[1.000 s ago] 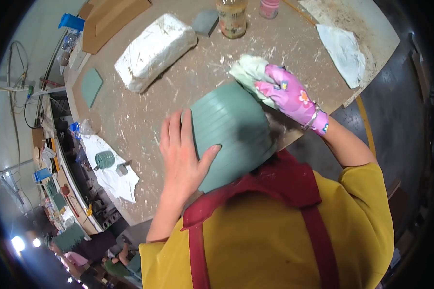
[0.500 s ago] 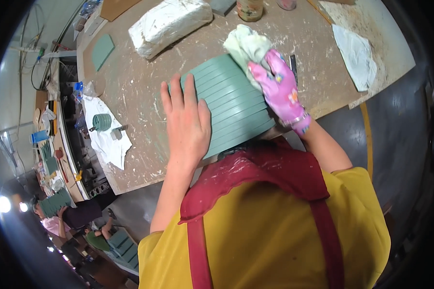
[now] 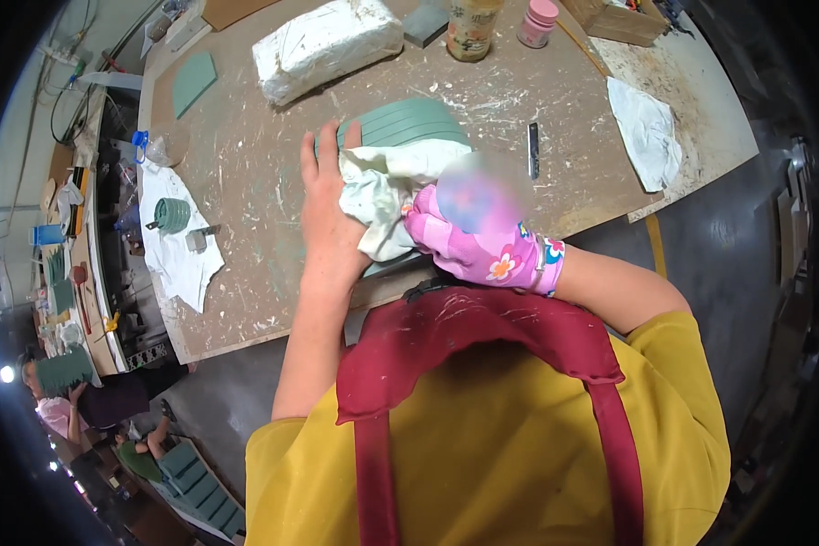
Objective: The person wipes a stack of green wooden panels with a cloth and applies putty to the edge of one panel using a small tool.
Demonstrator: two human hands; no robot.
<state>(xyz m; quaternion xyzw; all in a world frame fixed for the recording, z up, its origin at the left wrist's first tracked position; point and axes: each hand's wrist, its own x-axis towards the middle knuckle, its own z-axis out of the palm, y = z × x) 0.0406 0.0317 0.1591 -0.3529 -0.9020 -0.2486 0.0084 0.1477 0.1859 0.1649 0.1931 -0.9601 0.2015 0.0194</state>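
A green piece with parallel grooves (image 3: 405, 118) lies on the worktable close to my body, its curved far end showing. My bare left hand (image 3: 329, 214) rests along its left side, fingers stretched out and slightly apart. In a pink floral glove, my right hand (image 3: 482, 241) grips a crumpled pale cloth (image 3: 378, 191) and lays it over the near part of the grooved piece. The cloth touches or nearly touches my left hand. Cloth and glove hide much of the surface, and a blurred patch covers part of the glove.
Behind the piece stand a white-wrapped block (image 3: 328, 50), a grey block (image 3: 425, 25), a tall jar (image 3: 471, 32) and a pink jar (image 3: 537, 23). A dark narrow tool (image 3: 533, 150) lies rightward. At left, a green ribbed cylinder (image 3: 171, 215) sits on white cloth (image 3: 182, 264).
My gloved right hand has swept the cloth from the piece's far right edge leftward and nearer to me, across its surface. My left hand has stayed at the left side.
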